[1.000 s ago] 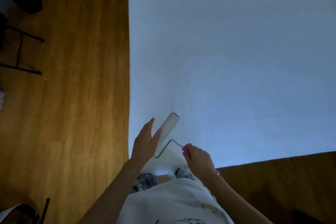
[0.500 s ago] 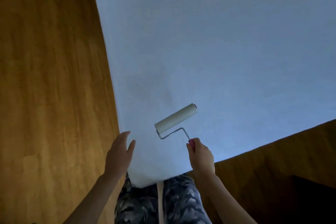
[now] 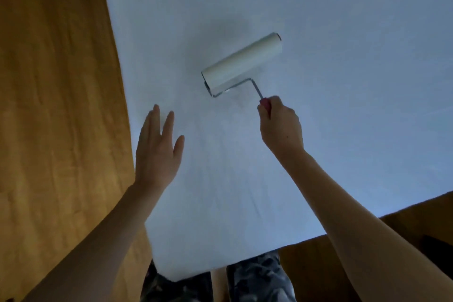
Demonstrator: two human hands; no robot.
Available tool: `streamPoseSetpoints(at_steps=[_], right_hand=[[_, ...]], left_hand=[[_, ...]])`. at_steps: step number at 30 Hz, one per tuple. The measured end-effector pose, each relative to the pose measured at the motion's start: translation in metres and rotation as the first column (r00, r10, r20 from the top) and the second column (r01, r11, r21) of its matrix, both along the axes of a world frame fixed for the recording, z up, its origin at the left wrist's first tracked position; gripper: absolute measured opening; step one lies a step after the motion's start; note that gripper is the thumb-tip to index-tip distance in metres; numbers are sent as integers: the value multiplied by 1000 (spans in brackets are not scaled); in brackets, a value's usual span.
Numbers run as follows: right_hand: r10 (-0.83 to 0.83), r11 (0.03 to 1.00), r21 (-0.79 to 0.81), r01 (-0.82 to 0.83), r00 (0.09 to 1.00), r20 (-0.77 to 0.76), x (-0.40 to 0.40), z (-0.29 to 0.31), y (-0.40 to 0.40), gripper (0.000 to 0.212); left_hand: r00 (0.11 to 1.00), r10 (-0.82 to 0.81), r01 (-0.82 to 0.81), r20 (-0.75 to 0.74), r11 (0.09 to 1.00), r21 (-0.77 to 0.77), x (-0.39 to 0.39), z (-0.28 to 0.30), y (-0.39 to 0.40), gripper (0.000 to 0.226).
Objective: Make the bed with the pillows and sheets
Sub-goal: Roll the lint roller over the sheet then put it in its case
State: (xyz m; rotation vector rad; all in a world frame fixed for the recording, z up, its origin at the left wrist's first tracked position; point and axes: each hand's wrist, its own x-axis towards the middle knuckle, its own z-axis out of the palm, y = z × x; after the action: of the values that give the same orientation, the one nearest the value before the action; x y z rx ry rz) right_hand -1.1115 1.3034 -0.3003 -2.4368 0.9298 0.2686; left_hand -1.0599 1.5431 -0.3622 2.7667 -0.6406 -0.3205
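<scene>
The sheet on the bed is plain white with a bluish cast. Just beyond the right hand, the lint roller has an off-white drum, a silver wire frame and a pink-red handle. The floor left of the left hand is warm orange-brown wood grain. The trousers below both hands are mottled dark grey and pale.

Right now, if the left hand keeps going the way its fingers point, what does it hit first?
Likely nothing but sheet: the left hand points up along the white sheet near its left edge. The lint roller sits off to the right of that line; height is unclear.
</scene>
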Motion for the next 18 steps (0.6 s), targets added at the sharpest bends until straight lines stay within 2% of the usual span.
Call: streamPoseSetpoints(at_steps=[3,7,13,18], right_hand=[[2,1000,-3,-2,998,63,36,-9,-11,27],[9,1000,-9,-8,998,55,70,-13,-28,23],[0,1000,2,0,1000,9,77,-14,-45,20],[-48,998,34,47,999,13,86,-19,-58,22]], left_hand=[[995,69,-69,76,998,8,15,-22,-7,57],[987,113,-115,114,993,14,26,-44,-8,53],[988,38,-44,148,998,35,41,-52,-20,53],[984,43,-47,174,999,20,49,-57,-42,51]])
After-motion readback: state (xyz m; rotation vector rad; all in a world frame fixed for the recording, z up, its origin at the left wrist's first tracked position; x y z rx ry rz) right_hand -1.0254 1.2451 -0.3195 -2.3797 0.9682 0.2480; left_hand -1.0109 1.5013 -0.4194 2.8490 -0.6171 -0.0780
